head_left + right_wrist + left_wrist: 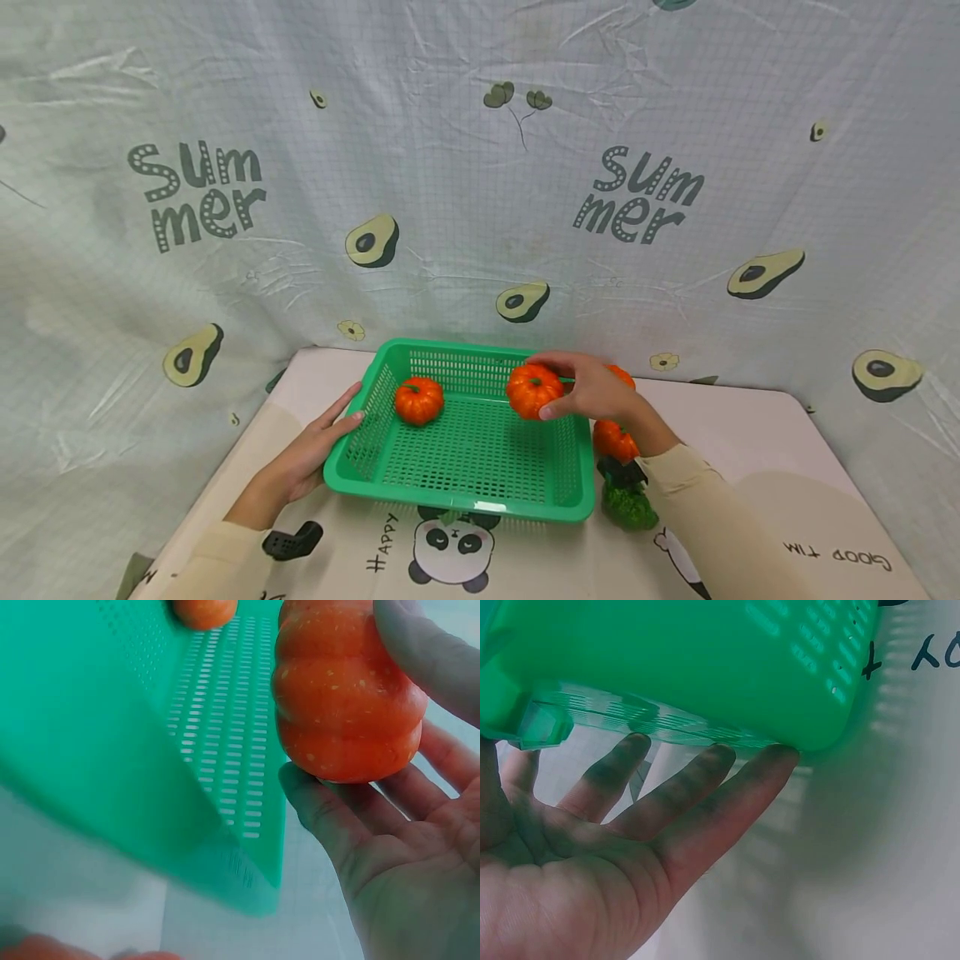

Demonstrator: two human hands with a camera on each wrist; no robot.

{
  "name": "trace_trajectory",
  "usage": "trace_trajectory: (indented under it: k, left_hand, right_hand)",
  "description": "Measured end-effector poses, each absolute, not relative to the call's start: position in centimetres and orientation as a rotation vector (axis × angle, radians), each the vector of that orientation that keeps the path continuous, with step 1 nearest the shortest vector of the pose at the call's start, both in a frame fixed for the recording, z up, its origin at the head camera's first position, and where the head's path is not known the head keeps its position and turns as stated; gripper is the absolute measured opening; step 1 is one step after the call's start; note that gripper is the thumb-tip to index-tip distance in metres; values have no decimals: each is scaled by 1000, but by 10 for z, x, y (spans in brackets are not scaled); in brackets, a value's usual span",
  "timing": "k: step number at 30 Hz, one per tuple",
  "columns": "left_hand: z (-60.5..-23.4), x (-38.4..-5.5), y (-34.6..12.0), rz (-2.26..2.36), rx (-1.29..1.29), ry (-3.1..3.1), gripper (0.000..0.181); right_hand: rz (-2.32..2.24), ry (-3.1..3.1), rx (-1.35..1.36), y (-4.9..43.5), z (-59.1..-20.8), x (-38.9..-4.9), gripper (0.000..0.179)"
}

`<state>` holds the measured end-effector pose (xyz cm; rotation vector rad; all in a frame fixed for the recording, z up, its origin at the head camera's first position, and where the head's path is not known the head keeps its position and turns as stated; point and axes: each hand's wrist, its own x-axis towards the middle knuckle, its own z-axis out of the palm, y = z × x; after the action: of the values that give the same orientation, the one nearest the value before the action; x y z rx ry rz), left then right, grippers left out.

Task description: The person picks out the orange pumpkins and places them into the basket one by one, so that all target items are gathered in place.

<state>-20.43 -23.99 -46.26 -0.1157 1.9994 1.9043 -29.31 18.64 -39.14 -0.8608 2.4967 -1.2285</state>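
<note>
Head view: I am watching two hands working at a green basket (480, 492) sitting on the table (750, 433).
Right hand: the right hand (592, 392) is holding a pumpkin (533, 390) over the basket's right rear part, just inside the right wall.
Right grip: I am seeing thumb and fingers curling round the pumpkin; in the right wrist view the pumpkin (345, 697) is sitting between the fingers (322, 810) below and one finger above it.
Left hand: the left hand (315, 450) is resting flat against the outside of the basket's left wall.
Left grip: I am seeing straight fingers (705, 787) touching the underside of the rim (667, 727) in the left wrist view, gripping nothing.
Basket: a second pumpkin (419, 400) is lying inside, near the left rear corner.
Beside basket: two more pumpkins, one (615, 442) in front and one (622, 375) behind the right wrist, are lying just right of the basket, and broccoli (628, 507) is lying near the right front corner.
Table print: a panda (453, 550) is showing just in front of the basket.
Backdrop: a cloth (450, 167) with avocados is hanging behind.
</note>
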Motion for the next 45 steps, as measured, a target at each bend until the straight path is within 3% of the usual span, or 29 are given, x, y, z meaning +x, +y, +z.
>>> trace_trajectory:
  k: [29,45]
  left_hand:
    - [-462,-204,-241,1915,-121,1994,72]
    - [-463,-204,-239,1908,-141,2013,71]
  right_hand:
    - [-1213,2451,-976,136,-397,-299,70]
    - [-1196,2479,-887,118,-406,-301,70]
